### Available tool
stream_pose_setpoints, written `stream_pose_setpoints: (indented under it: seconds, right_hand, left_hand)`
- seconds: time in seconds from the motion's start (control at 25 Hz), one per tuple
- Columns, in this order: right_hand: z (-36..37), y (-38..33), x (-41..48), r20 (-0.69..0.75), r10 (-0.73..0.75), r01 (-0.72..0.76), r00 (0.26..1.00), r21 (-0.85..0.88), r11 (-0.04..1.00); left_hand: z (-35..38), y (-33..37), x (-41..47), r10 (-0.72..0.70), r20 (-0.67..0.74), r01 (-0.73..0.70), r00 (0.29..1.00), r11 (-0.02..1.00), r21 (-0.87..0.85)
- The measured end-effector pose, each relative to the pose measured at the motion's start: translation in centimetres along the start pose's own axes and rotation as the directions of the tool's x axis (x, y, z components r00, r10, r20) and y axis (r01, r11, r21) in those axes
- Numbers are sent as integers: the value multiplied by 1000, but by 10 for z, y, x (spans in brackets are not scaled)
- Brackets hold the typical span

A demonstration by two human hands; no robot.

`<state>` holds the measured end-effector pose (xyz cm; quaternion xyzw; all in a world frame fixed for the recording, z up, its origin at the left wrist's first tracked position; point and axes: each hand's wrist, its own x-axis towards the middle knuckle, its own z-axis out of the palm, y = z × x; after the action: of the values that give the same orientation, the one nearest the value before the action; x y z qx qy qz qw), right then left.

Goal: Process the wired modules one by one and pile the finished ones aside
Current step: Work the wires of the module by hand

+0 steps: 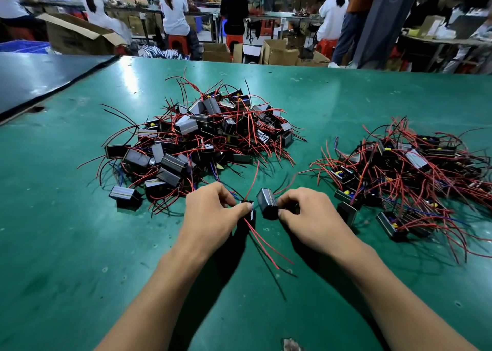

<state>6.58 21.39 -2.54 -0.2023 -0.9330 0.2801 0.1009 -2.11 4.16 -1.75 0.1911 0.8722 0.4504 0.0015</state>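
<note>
1. Head view: my left hand (213, 212) pinches a small wired module (250, 216), whose red leads trail toward me. My right hand (306, 212) pinches a second module (267, 203) just beside it.
2. Both are held low over the green table (66, 244), between the central pile (202, 143) and the right-hand pile (415, 180).
3. Risk, as I judge it: the loose leads could snag each other or a pile's tangle, dragging neighbours along or mixing finished with unfinished.

Green table (80, 244). Beyond it, workers (174, 9) sit on red stools (178, 43) at benches (279, 15), with open cardboard boxes (77, 35) and a blue crate (24, 47) nearby.
</note>
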Motion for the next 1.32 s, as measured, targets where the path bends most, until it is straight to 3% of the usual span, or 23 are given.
stream_pose_setpoints:
  seconds: [0.12, 0.24, 0.4, 0.56, 0.64, 0.84, 1.0, 1.08, 1.2, 1.32]
  right_hand:
    - [0, 1, 1, -55, 2, 3, 998, 99, 995]
    - [-2, -3, -1, -110, -76, 93, 991, 156, 983]
    - [-9, -9, -6, -221, -272, 293, 937, 72, 953]
    - [-11, -15, -11, -158, -406, 422, 900, 91, 902]
    - [-13, -17, -12, -181, -384, 412, 906, 163, 896]
    - [-23, -18, -12, -168, -158, 221, 973, 490, 843]
    - [-17, -25, -15, -270, -128, 267, 954, 577, 771]
    - [-13, -28, -16, -301, -146, 298, 942, 560, 773]
    - [-7, -30, -18, -307, -158, 311, 938, 551, 774]
    - [-3, -33, -20, -270, -171, 302, 948, 581, 756]
  left_hand:
    - [4, 5, -2, 93, -80, -99, 992, 992, -77]
    - [8, 11, -6, 121, -24, -123, 992, 983, -133]
    - [12, 16, -6, -16, 55, 30, 998, 964, -266]
    - [8, 20, -2, -113, 214, 215, 970, 806, -552]
    - [5, 20, -2, -96, 288, 265, 953, 726, -634]
    - [1, 19, 3, -44, 338, 307, 940, 540, -783]
    - [5, 18, 3, -34, 350, 334, 936, 402, -852]
    - [7, 20, 3, -45, 328, 317, 944, 411, -855]
    - [8, 23, 1, -69, 206, 210, 976, 543, -813]
    - [7, 22, 2, -106, 139, 175, 985, 588, -789]
